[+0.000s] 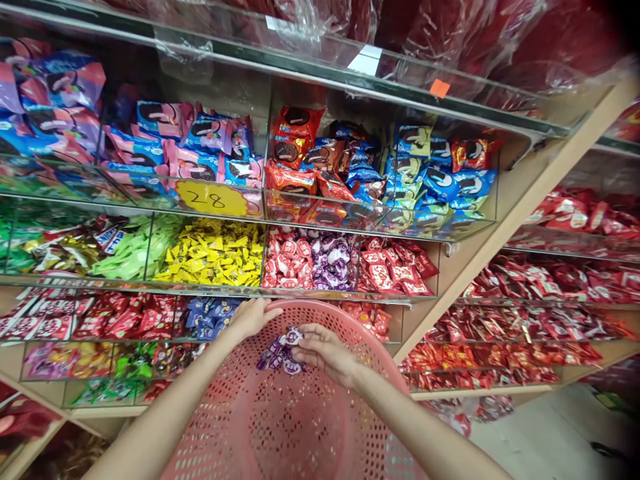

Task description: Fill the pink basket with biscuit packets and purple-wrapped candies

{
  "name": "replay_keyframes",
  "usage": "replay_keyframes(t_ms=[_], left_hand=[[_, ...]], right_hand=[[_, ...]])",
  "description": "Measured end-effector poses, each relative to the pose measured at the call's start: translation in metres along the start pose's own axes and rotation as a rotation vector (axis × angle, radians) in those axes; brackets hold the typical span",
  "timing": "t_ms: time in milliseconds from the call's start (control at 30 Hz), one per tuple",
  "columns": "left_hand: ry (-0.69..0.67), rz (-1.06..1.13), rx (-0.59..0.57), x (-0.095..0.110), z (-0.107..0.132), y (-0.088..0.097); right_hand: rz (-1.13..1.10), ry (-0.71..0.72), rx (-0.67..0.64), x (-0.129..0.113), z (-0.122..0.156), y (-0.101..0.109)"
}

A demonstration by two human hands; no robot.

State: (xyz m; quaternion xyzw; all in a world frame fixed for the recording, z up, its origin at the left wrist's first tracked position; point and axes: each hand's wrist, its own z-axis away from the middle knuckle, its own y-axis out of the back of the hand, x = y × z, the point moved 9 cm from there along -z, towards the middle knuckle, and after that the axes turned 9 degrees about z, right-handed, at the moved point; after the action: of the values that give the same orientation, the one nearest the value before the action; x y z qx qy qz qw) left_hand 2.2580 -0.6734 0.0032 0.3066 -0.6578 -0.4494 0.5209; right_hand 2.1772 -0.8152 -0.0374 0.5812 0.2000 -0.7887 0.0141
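A large pink plastic basket (320, 427) with a perforated wall fills the lower middle of the view. My left hand (253, 319) is closed over its far rim, left of centre. Over the basket's inside, my right hand (325, 353) has its fingers curled around a small cluster of purple-and-white wrapped candies (280, 352). Some of the candies stick out past my fingertips; whether they touch the basket wall I cannot tell. Just beyond the rim, similar purple candies (334, 260) lie in a shelf bin, beside red-and-white wrapped candies (287, 259).
Glass-fronted shelves (210, 288) of wrapped sweets stand close ahead, with yellow packets (215, 253) and blue cookie packs (150, 150) in them. A yellow price tag (213, 198) reads 28. A slanted wooden divider (520, 220) separates the right-hand shelves. Pale floor (545, 440) shows at lower right.
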Motion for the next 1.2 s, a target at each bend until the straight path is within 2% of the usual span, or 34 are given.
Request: replay_keyframes(t_ms=[200, 533, 633, 833, 1067, 1200], left_hand=[[-0.014, 0.004, 0.021, 0.002, 0.000, 0.001], [-0.004, -0.010, 0.019, 0.004, 0.001, 0.002], [0.012, -0.021, 0.016, 0.004, 0.001, 0.003], [0.017, -0.016, 0.004, 0.004, 0.000, 0.002], [-0.012, -0.061, 0.015, 0.003, -0.001, 0.001], [-0.014, -0.065, 0.014, 0.003, -0.001, 0.001]], right_hand=[[-0.056, -0.053, -0.047, 0.007, 0.007, -0.003], [-0.178, -0.071, 0.000, 0.011, 0.005, 0.002], [-0.146, -0.094, 0.034, 0.019, 0.002, 0.008], [-0.064, -0.234, 0.117, 0.045, 0.000, 0.019], [-0.123, -0.179, 0.022, 0.040, 0.003, 0.006], [-0.042, -0.231, 0.016, 0.048, 0.006, 0.006]])
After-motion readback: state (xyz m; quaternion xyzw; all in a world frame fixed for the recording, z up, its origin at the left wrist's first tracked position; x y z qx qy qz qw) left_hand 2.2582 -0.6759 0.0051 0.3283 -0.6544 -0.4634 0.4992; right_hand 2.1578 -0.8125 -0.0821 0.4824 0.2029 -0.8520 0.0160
